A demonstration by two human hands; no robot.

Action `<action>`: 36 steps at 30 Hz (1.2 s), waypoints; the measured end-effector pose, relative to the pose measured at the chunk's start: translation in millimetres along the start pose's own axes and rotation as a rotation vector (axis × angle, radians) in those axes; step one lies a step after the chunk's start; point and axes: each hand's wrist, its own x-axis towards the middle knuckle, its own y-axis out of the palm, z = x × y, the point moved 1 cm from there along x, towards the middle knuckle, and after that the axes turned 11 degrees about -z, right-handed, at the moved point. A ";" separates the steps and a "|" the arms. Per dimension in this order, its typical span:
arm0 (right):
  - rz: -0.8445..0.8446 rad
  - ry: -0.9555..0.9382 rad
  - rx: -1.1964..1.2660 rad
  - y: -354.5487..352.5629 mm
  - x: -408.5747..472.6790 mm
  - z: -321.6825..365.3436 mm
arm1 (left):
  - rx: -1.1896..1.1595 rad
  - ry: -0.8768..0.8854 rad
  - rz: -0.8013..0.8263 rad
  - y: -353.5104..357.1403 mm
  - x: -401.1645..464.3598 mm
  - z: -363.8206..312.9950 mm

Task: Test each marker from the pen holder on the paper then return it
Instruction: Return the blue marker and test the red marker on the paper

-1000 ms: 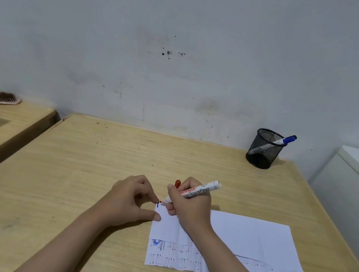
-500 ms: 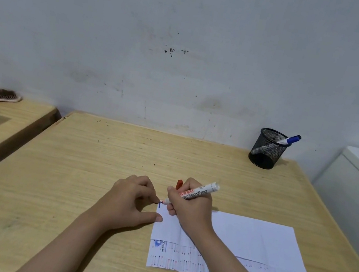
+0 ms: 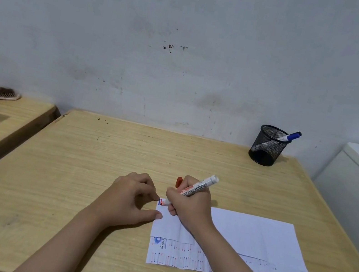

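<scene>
The step in hand appears to be the test stroke itself. The right hand [image 3: 190, 206] is closed in a writing grip around a red marker [image 3: 197, 188], its tip pressed to the far left corner of the paper [image 3: 249, 239], where a short red mark sits just beside a short blue one. The red cap [image 3: 179, 182] pokes out behind the same hand's fingers, apparently tucked there. The left hand [image 3: 131, 201], at the paper's left edge, holds nothing; its thumb and a fingertip pin the corner flat.

Next, by the task, the cap would need to be pushed back on and the marker carried to the pen holder [image 3: 266, 145], which stands well beyond the paper's far edge near the wall, with a blue marker [image 3: 289, 137] leaning out of it.

The paper is a thin white sheet, folded so that a printed strip shows along its near edge. The red marker has a smooth white cylindrical barrel with printed lettering. The pen holder is a round cup of black wire mesh. The bench [image 3: 98, 157] is pale, matte wood with visible grain.
</scene>
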 end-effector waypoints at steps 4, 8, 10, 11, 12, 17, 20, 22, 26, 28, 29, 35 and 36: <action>-0.076 -0.031 0.111 -3.7 -3.9 4.5 | 0.005 -0.004 0.008 -0.5 0.4 -1.3; -0.201 -0.040 0.296 -11.1 -3.3 11.3 | -0.030 -0.055 0.030 -1.3 6.8 -4.3; -0.213 -0.055 0.348 -17.1 -0.5 16.3 | 0.012 -0.097 0.036 -0.8 18.0 -10.2; -0.208 -0.066 0.370 -20.7 0.6 19.0 | 0.044 -0.117 0.033 0.1 25.1 -14.0; -0.201 -0.076 0.393 -24.5 1.0 21.5 | 0.052 -0.142 0.023 2.0 32.3 -17.5; -0.161 -0.103 0.381 -49.9 -4.1 26.9 | -0.034 -0.186 0.013 20.6 59.8 -37.2; -0.125 -0.135 0.304 -68.2 -9.1 25.8 | 0.049 -0.150 0.101 30.6 65.8 -40.7; -0.104 -0.155 0.265 -79.7 -12.1 26.2 | 0.073 -0.158 0.105 34.5 67.1 -41.7; -0.048 -0.191 0.252 -97.3 -18.7 29.3 | -0.292 -0.358 -0.019 29.1 67.2 -62.4; -0.055 -0.209 0.267 -104.1 -20.7 32.4 | -0.636 -0.443 -0.018 20.7 67.0 -81.8; -0.064 -0.221 0.274 -107.3 -21.4 34.0 | -0.737 -0.452 -0.001 16.9 66.7 -90.4; -0.095 -0.295 0.315 -125.3 -28.7 47.0 | -0.847 -0.418 0.021 10.8 67.5 -119.2; -0.102 -0.304 0.323 -128.2 -30.1 49.0 | -0.858 -0.421 0.016 10.8 67.4 -121.4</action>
